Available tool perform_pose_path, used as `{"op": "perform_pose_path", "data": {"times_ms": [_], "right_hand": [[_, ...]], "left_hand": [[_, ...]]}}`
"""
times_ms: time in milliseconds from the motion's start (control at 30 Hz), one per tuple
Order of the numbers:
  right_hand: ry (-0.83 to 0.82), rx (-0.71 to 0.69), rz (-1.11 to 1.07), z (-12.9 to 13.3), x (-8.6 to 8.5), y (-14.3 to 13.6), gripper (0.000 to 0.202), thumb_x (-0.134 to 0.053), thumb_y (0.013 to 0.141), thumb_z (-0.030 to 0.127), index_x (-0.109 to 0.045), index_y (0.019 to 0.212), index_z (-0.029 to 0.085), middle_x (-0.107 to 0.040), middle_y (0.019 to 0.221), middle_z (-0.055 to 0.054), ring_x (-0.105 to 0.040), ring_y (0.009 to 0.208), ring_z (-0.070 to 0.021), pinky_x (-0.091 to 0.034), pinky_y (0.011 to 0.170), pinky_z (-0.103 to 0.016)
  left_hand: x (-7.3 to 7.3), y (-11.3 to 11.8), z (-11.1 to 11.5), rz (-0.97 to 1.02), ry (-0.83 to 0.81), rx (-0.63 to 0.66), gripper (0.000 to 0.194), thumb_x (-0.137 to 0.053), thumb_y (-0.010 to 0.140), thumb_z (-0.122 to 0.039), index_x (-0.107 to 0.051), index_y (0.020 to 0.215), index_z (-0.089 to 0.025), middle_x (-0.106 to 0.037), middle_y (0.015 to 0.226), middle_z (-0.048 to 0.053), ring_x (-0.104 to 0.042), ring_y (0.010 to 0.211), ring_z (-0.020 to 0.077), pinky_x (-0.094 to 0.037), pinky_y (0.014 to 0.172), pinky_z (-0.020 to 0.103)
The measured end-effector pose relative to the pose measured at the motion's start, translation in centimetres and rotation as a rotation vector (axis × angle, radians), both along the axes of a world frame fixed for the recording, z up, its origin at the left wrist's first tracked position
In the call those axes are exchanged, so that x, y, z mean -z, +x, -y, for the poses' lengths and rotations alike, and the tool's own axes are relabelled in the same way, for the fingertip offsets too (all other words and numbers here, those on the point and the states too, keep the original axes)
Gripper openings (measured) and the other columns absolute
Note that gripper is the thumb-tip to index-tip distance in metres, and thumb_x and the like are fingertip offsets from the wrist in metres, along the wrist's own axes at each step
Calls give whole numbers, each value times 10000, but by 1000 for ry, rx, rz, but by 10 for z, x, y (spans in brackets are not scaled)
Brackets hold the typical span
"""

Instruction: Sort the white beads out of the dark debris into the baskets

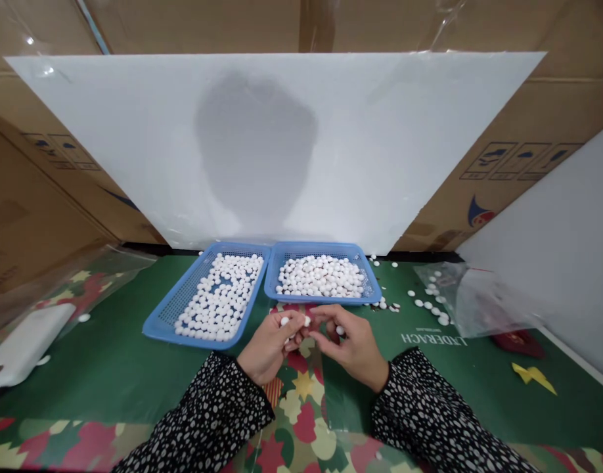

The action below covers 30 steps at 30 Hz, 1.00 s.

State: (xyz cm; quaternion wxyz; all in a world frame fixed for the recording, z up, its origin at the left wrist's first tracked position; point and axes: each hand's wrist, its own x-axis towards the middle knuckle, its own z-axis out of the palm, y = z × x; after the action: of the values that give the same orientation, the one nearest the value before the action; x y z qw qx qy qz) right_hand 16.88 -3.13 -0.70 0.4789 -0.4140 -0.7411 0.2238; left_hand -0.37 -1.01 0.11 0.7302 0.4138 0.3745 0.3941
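Observation:
My left hand (268,345) is closed just in front of the two baskets, with small white round pieces (284,321) in its fingers. One of them shows at the thumb tip, between the hands. Facing it, my right hand (355,348) has its fingers curled around another white round piece (340,330), its thumb and forefinger reaching toward the left fingertips. A blue plastic basket (156,327) to the left holds many similar white pieces spread in a loose layer. The second blue basket (326,301), beyond my hands, contains a denser heap of them.
Loose white pieces (428,305) are scattered right of the baskets, beside a clear plastic bag (489,299). A yellow scrap (535,376) lies at the right. On the left are a white handled object (28,345) and clear plastic (104,282). A white board (360,151) stands behind.

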Motion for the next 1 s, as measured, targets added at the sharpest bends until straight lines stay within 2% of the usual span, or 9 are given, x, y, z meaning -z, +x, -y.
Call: {"op": "perform_pose_path", "data": {"times_ms": [133,333,533,633,733,800,867,933,1000], "right_hand": [[-66,-17,-33,-1,-1,0,49,-614,890,245,-640,901,205,-620,740,4,-521,603,-129,-419,575,-240],[-140,-171,-41,-4,0,3,141,-540,927,191,-552,787,193,-566,739,3,-520,673,-140,-390,637,-240],[-216,-246,-166,-6,-5,10,165,-556,918,245,-504,767,200,-521,821,-12,-477,728,-157,-379,658,-255],[-256,-282,-283,-5,-4,4,153,-541,921,255,-496,785,203,-556,1001,-55,-521,830,-177,-424,720,-281],[-251,-287,-273,-3,-4,-5,149,-515,927,230,-504,780,207,-576,928,-44,-545,793,-174,-443,718,-291],[-196,-220,-237,-5,-7,-1,145,-514,919,219,-511,774,210,-573,845,-29,-549,769,-174,-439,705,-289],[-133,-87,-203,-14,-11,20,116,-518,904,221,-517,789,213,-592,855,-32,-561,801,-185,-434,721,-295],[-67,188,-171,-28,-11,56,95,-512,888,232,-506,794,215,-608,880,-43,-568,838,-201,-425,747,-311],[-103,463,-30,-44,-4,98,85,-540,836,232,-501,762,215,-611,800,-31,-544,706,-193,-400,668,-301]], "left_hand": [[-4,0,1,-58,29,-12,298,-729,755,-398,-635,713,-118,-523,584,-17,-357,495,51,-198,454,198],[-2,-1,1,-140,44,52,308,-738,735,-411,-629,710,-124,-520,552,-25,-360,480,55,-181,451,205],[2,-6,-6,-104,-2,5,330,-716,759,-423,-621,720,-109,-568,622,5,-368,485,42,-165,436,197],[4,-5,-5,-100,-39,47,331,-716,762,-429,-630,770,-110,-555,621,-3,-371,481,36,-152,431,189],[6,-3,-1,-93,-28,152,367,-698,771,-459,-599,723,-109,-535,597,-6,-365,463,32,-136,417,186],[6,-1,0,-101,-23,193,382,-662,793,-487,-588,743,-115,-551,616,3,-362,447,30,-120,402,184],[4,-1,0,-111,-34,166,368,-647,805,-489,-594,815,-125,-569,658,6,-361,441,29,-102,387,181],[1,-2,-2,-111,-58,88,350,-643,812,-472,-599,869,-129,-568,678,3,-372,454,33,-109,379,172],[-3,-4,-5,-81,-112,12,335,-599,843,-453,-603,901,-123,-572,692,14,-391,477,44,-146,378,163]]}}
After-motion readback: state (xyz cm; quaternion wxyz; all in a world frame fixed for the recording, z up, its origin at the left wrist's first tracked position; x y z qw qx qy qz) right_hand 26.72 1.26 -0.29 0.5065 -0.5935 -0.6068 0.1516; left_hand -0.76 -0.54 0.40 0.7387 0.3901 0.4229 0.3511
